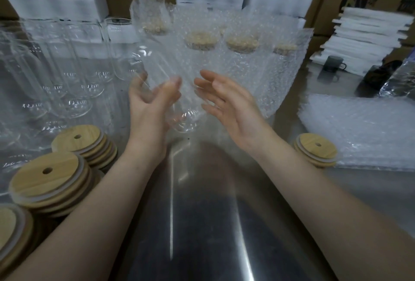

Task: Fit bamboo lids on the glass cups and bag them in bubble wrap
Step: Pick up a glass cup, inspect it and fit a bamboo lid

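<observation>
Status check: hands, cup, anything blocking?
Left hand grips a bare glass cup, no lid yet. Right hand open beside it. Lid stacks at left, bagged cups behind; nothing in the way.

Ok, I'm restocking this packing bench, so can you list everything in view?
Glass cup: one, clear, centre, in the left hand.
Empty glass cups: many, clear, table left.
Bagged cups: at least four, bamboo-lidded, back centre.
Bamboo lids: three tan stacks front left, one short stack right.
Bubble wrap bags: pile, clear, right.
Foam sheets: white stacks, back.
Mug: one, dark, back right.
Table: steel.
Left hand: grips the cup.
Right hand: open, beside it.
</observation>
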The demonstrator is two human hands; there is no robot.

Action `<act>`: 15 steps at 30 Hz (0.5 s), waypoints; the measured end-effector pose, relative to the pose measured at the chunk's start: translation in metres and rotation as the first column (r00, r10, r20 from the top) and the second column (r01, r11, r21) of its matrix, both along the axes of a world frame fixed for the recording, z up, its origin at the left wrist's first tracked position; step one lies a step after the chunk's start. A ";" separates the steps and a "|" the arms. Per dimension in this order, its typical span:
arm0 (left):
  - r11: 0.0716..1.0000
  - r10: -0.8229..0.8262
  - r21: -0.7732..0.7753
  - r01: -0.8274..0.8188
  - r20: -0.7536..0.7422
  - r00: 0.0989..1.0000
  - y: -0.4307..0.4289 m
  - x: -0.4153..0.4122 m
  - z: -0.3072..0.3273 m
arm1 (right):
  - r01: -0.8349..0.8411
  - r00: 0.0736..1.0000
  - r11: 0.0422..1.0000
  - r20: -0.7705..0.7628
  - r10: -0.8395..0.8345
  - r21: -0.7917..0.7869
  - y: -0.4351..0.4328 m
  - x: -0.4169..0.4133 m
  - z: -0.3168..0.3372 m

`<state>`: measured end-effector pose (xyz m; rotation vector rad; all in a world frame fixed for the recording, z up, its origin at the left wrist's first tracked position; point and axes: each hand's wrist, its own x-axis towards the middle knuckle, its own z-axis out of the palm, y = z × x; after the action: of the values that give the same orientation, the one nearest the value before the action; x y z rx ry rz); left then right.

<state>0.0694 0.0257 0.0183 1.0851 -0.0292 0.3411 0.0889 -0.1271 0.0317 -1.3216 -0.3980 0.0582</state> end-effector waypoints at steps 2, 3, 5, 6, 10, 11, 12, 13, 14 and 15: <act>0.980 -0.118 -0.165 0.108 -0.055 0.991 0.002 0.000 0.003 | 0.002 0.998 0.998 0.068 0.003 -0.069 0.003 -0.004 -0.002; 0.965 -0.168 -0.216 0.150 -0.066 0.984 0.002 0.000 0.004 | -0.003 0.995 0.996 0.098 0.012 -0.092 0.005 -0.007 -0.003; 0.936 -0.243 -0.285 0.208 -0.093 0.966 0.002 0.001 0.004 | 0.012 0.986 0.988 0.166 0.014 -0.155 0.007 -0.010 -0.003; 0.921 -0.271 -0.317 0.225 -0.109 0.957 0.002 0.002 0.005 | 0.041 0.979 0.979 0.204 0.001 -0.198 0.008 -0.011 -0.003; 0.874 -0.372 -0.379 0.305 -0.117 0.921 0.004 0.001 0.003 | 0.213 0.931 0.917 0.354 -0.086 -0.337 0.013 -0.016 -0.001; 0.867 -0.393 -0.376 0.326 -0.117 0.912 0.004 0.001 0.002 | 0.236 0.919 0.908 0.382 -0.093 -0.347 0.014 -0.018 -0.001; 0.863 -0.414 -0.365 0.349 -0.116 0.903 0.005 0.002 0.001 | 0.253 0.910 0.903 0.402 -0.100 -0.347 0.014 -0.020 0.000; 0.859 -0.433 -0.352 0.371 -0.114 0.894 0.005 0.003 0.001 | 0.268 0.903 0.899 0.417 -0.108 -0.346 0.015 -0.022 0.000; 0.856 -0.447 -0.343 0.387 -0.116 0.887 0.006 0.004 0.001 | 0.285 0.895 0.894 0.431 -0.117 -0.347 0.016 -0.023 0.001; 0.851 -0.460 -0.342 0.398 -0.119 0.880 0.005 0.004 0.000 | 0.302 0.886 0.887 0.445 -0.126 -0.350 0.016 -0.024 0.001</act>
<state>0.0734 0.0310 0.0184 0.7666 -0.0412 -0.1703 0.0648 -0.1108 0.0323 -1.7989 -0.6142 -0.3550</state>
